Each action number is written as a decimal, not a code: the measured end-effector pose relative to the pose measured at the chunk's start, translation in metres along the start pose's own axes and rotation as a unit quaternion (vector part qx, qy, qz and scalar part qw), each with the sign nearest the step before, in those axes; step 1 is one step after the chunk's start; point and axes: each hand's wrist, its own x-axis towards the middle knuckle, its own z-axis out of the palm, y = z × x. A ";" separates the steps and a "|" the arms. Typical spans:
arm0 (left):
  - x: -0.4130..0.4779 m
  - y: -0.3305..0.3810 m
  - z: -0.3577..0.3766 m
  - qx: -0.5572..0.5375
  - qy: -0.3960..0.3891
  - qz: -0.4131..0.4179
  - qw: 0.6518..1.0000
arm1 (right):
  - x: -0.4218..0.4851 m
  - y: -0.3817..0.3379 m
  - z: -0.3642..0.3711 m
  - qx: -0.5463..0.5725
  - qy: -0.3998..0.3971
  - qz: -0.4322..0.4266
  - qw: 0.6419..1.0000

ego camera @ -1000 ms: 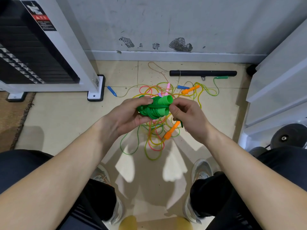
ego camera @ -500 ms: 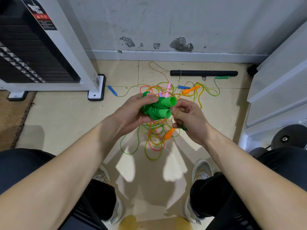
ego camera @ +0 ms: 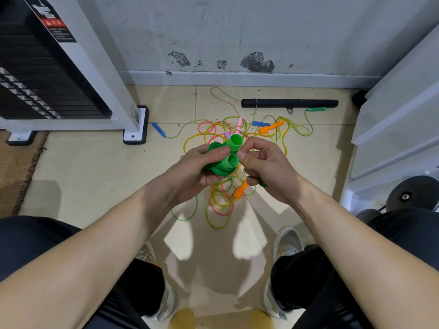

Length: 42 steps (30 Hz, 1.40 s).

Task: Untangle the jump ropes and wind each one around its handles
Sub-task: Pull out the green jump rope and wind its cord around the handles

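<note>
1. A white-framed weight-stack machine with black plates (ego camera: 71,74) stands well left of the tangle, against the wall.
2. A black cylindrical bar (ego camera: 289,103) lies on the tiles just beyond the tangle, toward the wall.
3. The tangle of thin yellow, pink and green jump ropes (ego camera: 219,207) sprawls on the beige tiled floor (ego camera: 95,174).
4. The left hand (ego camera: 190,172) is above the tangle, fingers curled round a green plastic jump rope (ego camera: 217,168) wound about its two tubular handles, thumb laid across the top.
5. The right hand (ego camera: 268,167), also above the tangle, meets that bundle from the right. Its thumb and forefinger pinch at the rim of the nearer handle, and the other fingers are curled.
6. A near orange handle (ego camera: 240,191) lies in the tangle below the right hand. A far orange handle (ego camera: 270,127) sits at the tangle's far edge. A blue handle (ego camera: 158,129) lies left of the tangle, and a loose green handle (ego camera: 316,109) lies beyond its right edge.
</note>
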 end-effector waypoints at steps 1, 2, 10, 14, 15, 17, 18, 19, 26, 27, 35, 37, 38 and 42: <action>0.000 0.000 -0.002 -0.020 -0.016 0.003 1.000 | 0.000 0.000 0.001 0.025 -0.015 0.005 1.000; 0.001 -0.001 -0.004 -0.037 -0.035 0.009 0.999 | 0.000 0.001 0.002 0.056 -0.030 0.010 0.998; 0.001 -0.004 -0.006 -0.094 -0.111 0.007 0.989 | 0.004 0.005 -0.006 0.191 -0.153 0.026 0.969; -0.003 -0.005 -0.005 -0.107 -0.121 -0.007 0.987 | 0.005 0.002 -0.011 0.200 -0.213 0.027 0.956; -0.003 -0.004 -0.006 -0.102 -0.127 -0.008 0.987 | 0.005 0.001 -0.012 0.198 -0.223 0.030 0.954; -0.004 -0.003 -0.009 -0.085 -0.137 -0.011 0.987 | 0.004 0.001 -0.012 0.173 -0.229 0.034 0.957; -0.003 -0.003 -0.011 -0.081 -0.138 -0.017 0.987 | 0.003 0.002 -0.012 0.152 -0.219 0.035 0.963; -0.004 -0.003 -0.012 -0.076 -0.136 -0.025 0.988 | 0.002 0.004 -0.012 0.133 -0.203 0.036 0.969; -0.003 0.003 -0.012 0.044 -0.107 -0.014 0.993 | 0.001 0.019 -0.011 0.048 -0.158 0.039 0.985; -0.003 0.004 -0.012 0.037 -0.106 -0.015 0.994 | 0.002 0.021 -0.011 0.045 -0.151 0.040 0.987; -0.004 0.001 -0.018 0.009 -0.139 -0.012 0.990 | 0.008 0.020 -0.017 -0.043 -0.118 -0.008 0.992; -0.004 0.002 -0.019 0.008 -0.131 -0.013 0.991 | 0.009 0.019 -0.018 -0.074 -0.112 -0.028 0.991; -0.005 0.003 -0.019 0.005 -0.127 -0.013 0.992 | 0.009 0.018 -0.018 -0.084 -0.113 -0.033 0.989; -0.007 0.008 -0.017 0.029 -0.095 0.008 0.995 | 0.009 0.018 -0.021 -0.095 -0.096 -0.030 0.990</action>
